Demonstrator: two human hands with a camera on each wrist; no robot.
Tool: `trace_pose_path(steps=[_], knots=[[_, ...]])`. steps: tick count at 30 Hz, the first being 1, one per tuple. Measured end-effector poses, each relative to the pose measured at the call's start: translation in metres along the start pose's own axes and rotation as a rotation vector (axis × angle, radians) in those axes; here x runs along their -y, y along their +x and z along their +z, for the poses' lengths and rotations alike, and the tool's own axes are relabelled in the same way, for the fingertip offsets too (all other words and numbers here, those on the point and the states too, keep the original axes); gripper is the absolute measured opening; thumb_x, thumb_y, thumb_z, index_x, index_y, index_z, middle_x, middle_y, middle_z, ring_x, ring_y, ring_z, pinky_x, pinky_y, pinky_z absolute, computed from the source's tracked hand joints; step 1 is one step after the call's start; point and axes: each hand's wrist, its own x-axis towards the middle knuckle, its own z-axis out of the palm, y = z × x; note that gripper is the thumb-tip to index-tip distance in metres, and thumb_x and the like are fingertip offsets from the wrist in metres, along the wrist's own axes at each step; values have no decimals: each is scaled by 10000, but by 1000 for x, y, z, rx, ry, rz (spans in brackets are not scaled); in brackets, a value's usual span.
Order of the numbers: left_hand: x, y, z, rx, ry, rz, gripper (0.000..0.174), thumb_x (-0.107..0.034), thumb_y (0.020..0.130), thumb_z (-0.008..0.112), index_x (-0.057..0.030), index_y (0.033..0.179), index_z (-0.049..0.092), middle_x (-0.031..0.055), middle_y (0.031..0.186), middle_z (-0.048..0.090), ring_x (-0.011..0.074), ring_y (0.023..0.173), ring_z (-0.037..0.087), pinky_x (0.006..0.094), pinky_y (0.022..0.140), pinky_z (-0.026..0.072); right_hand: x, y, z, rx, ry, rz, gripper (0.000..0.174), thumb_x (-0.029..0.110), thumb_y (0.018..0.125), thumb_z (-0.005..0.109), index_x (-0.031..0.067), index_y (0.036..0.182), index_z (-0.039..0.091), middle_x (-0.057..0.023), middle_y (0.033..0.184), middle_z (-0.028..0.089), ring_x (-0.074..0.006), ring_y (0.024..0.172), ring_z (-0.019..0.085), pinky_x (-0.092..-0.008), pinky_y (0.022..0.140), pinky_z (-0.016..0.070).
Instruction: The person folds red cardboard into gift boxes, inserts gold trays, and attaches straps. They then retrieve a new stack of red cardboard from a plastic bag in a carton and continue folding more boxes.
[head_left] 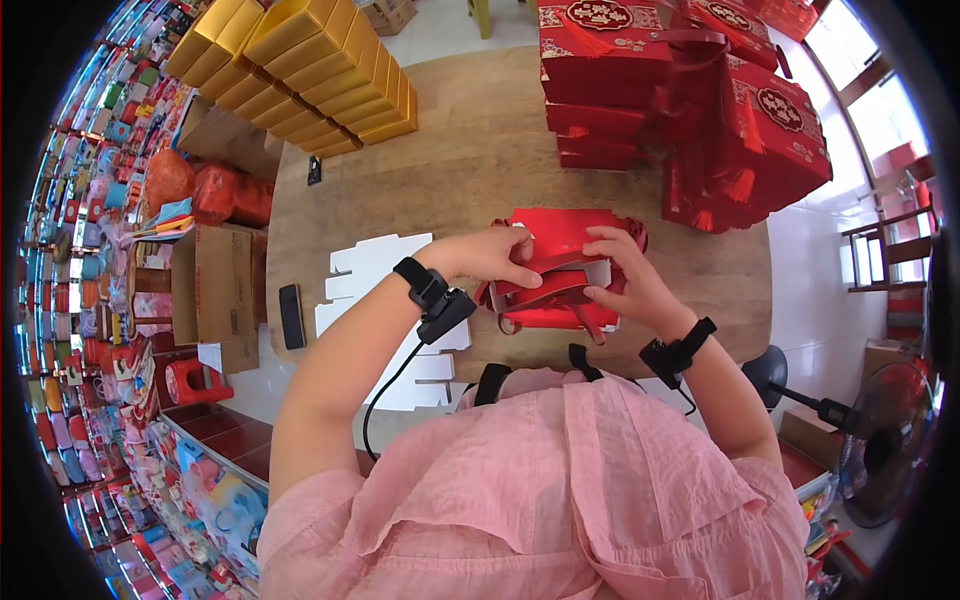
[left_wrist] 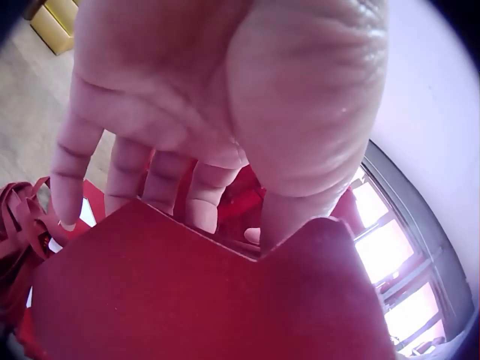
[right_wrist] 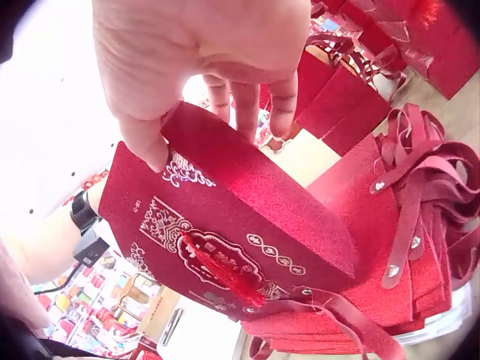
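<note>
A red gift box (head_left: 562,238), partly folded up with its top open, stands on a pile of flat red boxes (right_wrist: 300,341) in front of the person. My left hand (head_left: 490,255) holds the box at its left side, thumb low at the opening and fingers over the back panel. A red panel (left_wrist: 187,292) hides some of its fingertips in the left wrist view. At the right side, my right hand (head_left: 640,280) grips the box, with its thumb on the printed front panel (right_wrist: 161,217) and its fingers behind. A red tassel (right_wrist: 225,270) hangs on that panel.
White die-cut sheets (head_left: 375,300) and a black phone (head_left: 291,316) lie left on the wooden table (head_left: 450,130). Gold boxes (head_left: 320,70) are stacked at the back left, finished red boxes (head_left: 745,140) at the back right. A fan (head_left: 880,450) stands at the right.
</note>
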Motion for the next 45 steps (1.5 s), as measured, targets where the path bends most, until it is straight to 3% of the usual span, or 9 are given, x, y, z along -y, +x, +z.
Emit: trace_pose_path(steps=[8, 11, 13, 19, 21, 24, 35, 40, 45], knots=[[12, 11, 8, 10, 84, 12, 565, -397, 721, 751, 11, 1070, 572, 138, 949, 623, 231, 853, 593, 314, 724, 462, 2, 7, -13, 210, -74, 12, 399, 28, 738, 686, 91, 1108, 552, -131, 1348, 401, -268, 1237, 445, -377, 1010, 372], [19, 18, 11, 36, 95, -8, 578, -400, 711, 757, 14, 1072, 579, 136, 950, 626, 235, 856, 597, 316, 725, 465, -17, 7, -16, 352, 202, 126, 469, 60, 759, 674, 87, 1202, 519, -114, 1373, 398, -240, 1239, 446, -369, 1026, 361], [22, 20, 13, 56, 70, -13, 588, -404, 709, 759, 12, 1082, 579, 130, 958, 625, 237, 863, 597, 319, 727, 466, -20, 6, -12, 212, 898, 341, 508, 88, 812, 647, 65, 1284, 461, -88, 1366, 417, -187, 1226, 449, -328, 1018, 370], [26, -9, 11, 35, -150, -158, 676, -401, 740, 735, -33, 1257, 501, 93, 1076, 601, 163, 841, 590, 280, 634, 474, -17, 12, 18, 153, 549, 425, 452, 86, 870, 618, 35, 1284, 444, -59, 1282, 480, -106, 1177, 443, -257, 980, 391], [42, -38, 15, 19, -924, 48, 720, -359, 784, 705, -86, 1374, 394, 67, 1105, 590, 105, 823, 579, 230, 605, 464, -24, 13, 20, 134, 529, 401, 451, 79, 865, 622, 33, 1278, 446, -58, 1274, 486, -105, 1169, 448, -259, 980, 390], [50, -48, 58, -75, -1028, 98, 661, -267, 857, 637, -158, 1427, 320, 21, 1048, 546, 64, 691, 541, 200, 575, 442, -21, 14, 19, 123, 442, 378, 446, 56, 854, 620, 31, 1265, 450, -59, 1263, 495, -109, 1164, 452, -261, 983, 385], [30, -19, 80, -273, -786, -124, 593, -215, 866, 610, -113, 1375, 325, 34, 1006, 576, 77, 676, 515, 210, 549, 417, -23, 16, 22, 160, 377, 338, 479, -9, 820, 558, 33, 1278, 425, -91, 1260, 491, -159, 1218, 425, -294, 1039, 322], [34, -25, 84, -474, -950, 194, 602, -228, 860, 627, -80, 1352, 312, 82, 1153, 501, 96, 751, 512, 233, 576, 423, -40, 6, 38, -236, 617, 254, 488, 251, 941, 476, 38, 1358, 339, -117, 1323, 440, -201, 1248, 403, -343, 1058, 305], [31, -12, 93, -639, -785, 221, 568, -273, 868, 631, -63, 1308, 336, 104, 1146, 510, 122, 808, 524, 260, 672, 447, -43, 8, 46, -288, 671, 82, 505, 310, 953, 450, 31, 1357, 336, -125, 1347, 413, -203, 1268, 379, -353, 1070, 291]])
